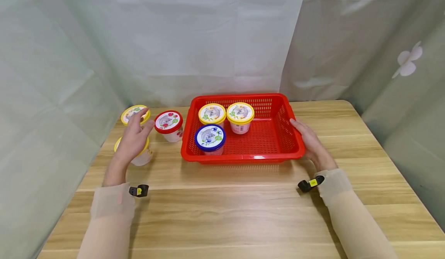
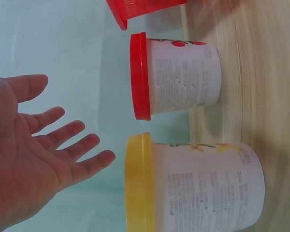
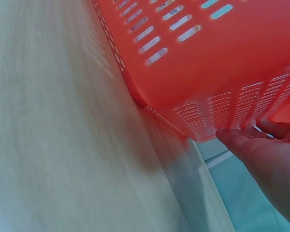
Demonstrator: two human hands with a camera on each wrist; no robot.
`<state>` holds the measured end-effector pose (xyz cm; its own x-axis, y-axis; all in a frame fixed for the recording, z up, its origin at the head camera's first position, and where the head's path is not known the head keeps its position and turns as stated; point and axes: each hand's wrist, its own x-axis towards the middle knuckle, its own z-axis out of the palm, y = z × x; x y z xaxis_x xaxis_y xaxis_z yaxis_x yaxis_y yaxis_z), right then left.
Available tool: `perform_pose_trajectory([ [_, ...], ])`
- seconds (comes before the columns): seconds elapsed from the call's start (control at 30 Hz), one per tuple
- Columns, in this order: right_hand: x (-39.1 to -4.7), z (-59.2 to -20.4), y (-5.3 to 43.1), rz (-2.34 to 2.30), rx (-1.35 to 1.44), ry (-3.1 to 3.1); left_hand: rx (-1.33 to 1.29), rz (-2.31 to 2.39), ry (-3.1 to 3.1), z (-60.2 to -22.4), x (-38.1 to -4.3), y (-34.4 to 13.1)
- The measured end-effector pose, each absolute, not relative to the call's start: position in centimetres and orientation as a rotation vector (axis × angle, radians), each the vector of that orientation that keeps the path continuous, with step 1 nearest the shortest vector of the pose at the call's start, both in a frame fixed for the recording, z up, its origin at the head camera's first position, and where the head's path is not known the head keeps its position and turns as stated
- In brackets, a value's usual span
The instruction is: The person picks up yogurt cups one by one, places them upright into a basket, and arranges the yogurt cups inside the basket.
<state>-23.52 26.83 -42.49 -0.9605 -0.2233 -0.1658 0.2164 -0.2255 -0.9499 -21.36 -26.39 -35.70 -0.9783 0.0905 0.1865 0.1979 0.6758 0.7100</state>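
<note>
My left hand [image 1: 133,139] hovers over the cups at the left with fingers spread, holding nothing. In the left wrist view its palm [image 2: 34,159] faces the lids without touching them. Nearest are a yellow-lidded cup [image 1: 141,157], another yellow-lidded one [image 1: 132,114] behind it, and a red-lidded cup [image 1: 168,123] to its right. With my right hand [image 1: 313,143] I hold the right rim of a red plastic basket [image 1: 240,159]; its fingers lie along the outer wall in the right wrist view. Inside stand two yellow-lidded cups [image 1: 240,114] and a blue-lidded cup [image 1: 210,138].
The basket's cups stand in its left half and middle. A wooden table [image 1: 222,212] carries everything. Pale curtains [image 1: 208,38] hang behind and at both sides, close to the table's back edge.
</note>
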Motion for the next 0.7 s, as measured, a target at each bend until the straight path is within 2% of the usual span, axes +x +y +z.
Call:
perform_pose_trajectory([
  [0.7, -23.7, -42.7, 26.9, -2.266, -0.028, 1.742, -0.199, -1.09, -2.72, -37.7, -20.5, -30.7],
])
